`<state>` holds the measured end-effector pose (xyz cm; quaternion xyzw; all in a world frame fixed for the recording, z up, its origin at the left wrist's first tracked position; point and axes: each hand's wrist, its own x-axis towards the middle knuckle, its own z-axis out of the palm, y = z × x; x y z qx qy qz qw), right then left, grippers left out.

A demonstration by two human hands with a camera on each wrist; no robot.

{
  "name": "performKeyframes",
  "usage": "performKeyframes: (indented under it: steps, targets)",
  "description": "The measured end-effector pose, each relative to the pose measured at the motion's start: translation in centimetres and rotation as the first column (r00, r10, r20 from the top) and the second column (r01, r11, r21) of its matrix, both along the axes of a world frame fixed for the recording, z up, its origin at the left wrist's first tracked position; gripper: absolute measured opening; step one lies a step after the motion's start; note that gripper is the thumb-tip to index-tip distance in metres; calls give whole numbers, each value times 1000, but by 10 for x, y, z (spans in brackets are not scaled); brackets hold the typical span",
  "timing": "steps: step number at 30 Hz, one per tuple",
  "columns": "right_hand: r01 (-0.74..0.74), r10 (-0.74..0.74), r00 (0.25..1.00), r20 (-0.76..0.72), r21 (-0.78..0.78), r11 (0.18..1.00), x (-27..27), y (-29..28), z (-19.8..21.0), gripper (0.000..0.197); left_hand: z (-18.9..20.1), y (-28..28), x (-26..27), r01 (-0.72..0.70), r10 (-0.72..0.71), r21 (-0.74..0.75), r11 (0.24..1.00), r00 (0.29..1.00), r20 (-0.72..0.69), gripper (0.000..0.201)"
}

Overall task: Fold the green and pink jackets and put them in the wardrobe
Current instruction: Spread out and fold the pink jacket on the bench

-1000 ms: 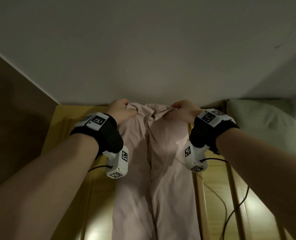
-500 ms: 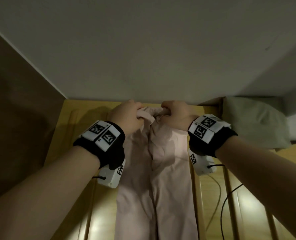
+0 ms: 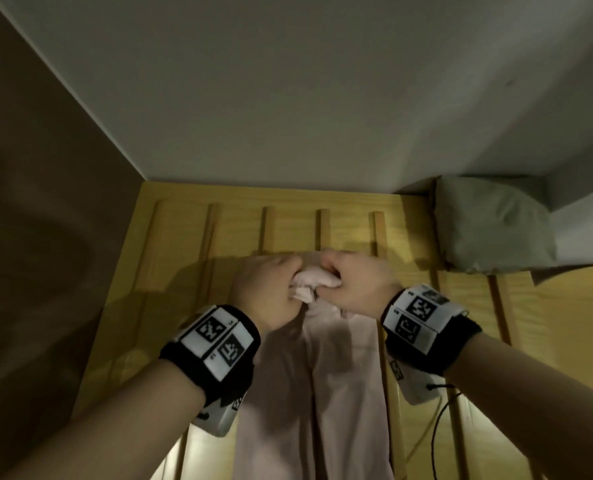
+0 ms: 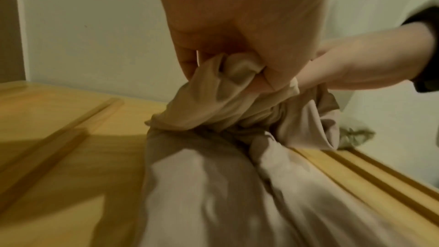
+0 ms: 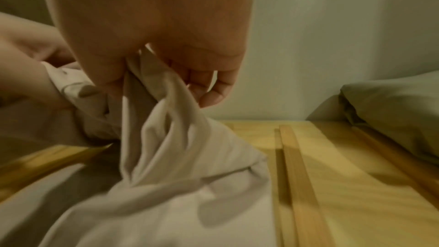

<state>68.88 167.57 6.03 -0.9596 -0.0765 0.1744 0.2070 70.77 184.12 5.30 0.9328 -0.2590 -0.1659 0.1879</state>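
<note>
The left hand (image 3: 265,289) and the right hand (image 3: 355,284) sit close together, each with fingers curled tight around the bunched top edge of the pink jacket (image 3: 308,393). The rest of the jacket trails from the hands toward the person, lying flat along a yellow wooden surface (image 3: 184,271) with raised slats. A pale wall (image 3: 288,98) rises just beyond. At the right, well apart from the hands, a green bundle of cloth (image 3: 492,226) rests in the corner.
</note>
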Motion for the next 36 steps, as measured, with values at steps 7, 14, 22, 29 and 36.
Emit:
performKeyframes:
  steps: [7, 14, 22, 29, 36]
  targets:
    - [-125, 128, 991, 32, -62, 990, -51, 12, -24, 23, -33, 15, -41, 137, -141, 285, 949, 990, -5, 52]
    - [-130, 151, 978, 141, -150, 980, -76, 19, -25, 13, -32, 23, -66, 158, -180, 131, 979, 967, 179, 47]
    - [-213, 240, 958, 155, -172, 962, -93, 22, -28, 17, -43, 27, -85, 194, -196, 126, 973, 981, 4, 35]
    - [-194, 200, 977, -74, 86, 977, -106, 5, -56, 22, -64, 37, -96, 133, -132, 32, 991, 991, -22, 37]
    - [351, -354, 935, 3, 116, 929, -105, -26, -60, 25, -69, 71, -86, -561, 524, -115, 820, 815, -247, 38]
